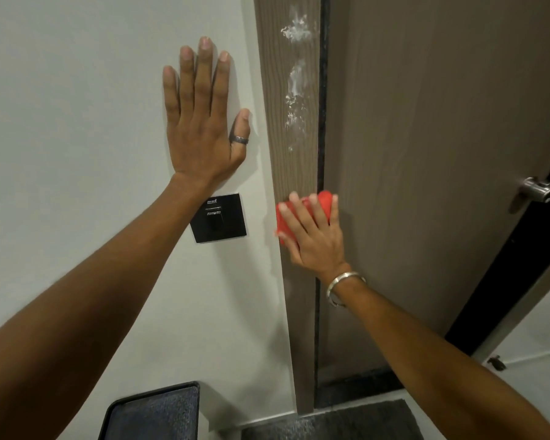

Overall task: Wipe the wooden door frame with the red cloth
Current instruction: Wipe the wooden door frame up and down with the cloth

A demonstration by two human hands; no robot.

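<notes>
The wooden door frame (294, 166) runs as a vertical brown strip between the white wall and the door. White powdery smears (296, 74) mark its upper part. My right hand (311, 233) presses the red cloth (323, 201) flat against the frame, below the smears, with a silver bangle on the wrist. My left hand (200, 119) lies flat on the white wall to the left of the frame, fingers spread, a ring on the thumb, holding nothing.
A black switch plate (218, 217) sits on the wall (77, 122) under my left hand. The brown door (426, 154) has a metal handle (537, 188) at the right. A dark mat (331, 423) and a black tray-like object (153, 411) lie at floor level.
</notes>
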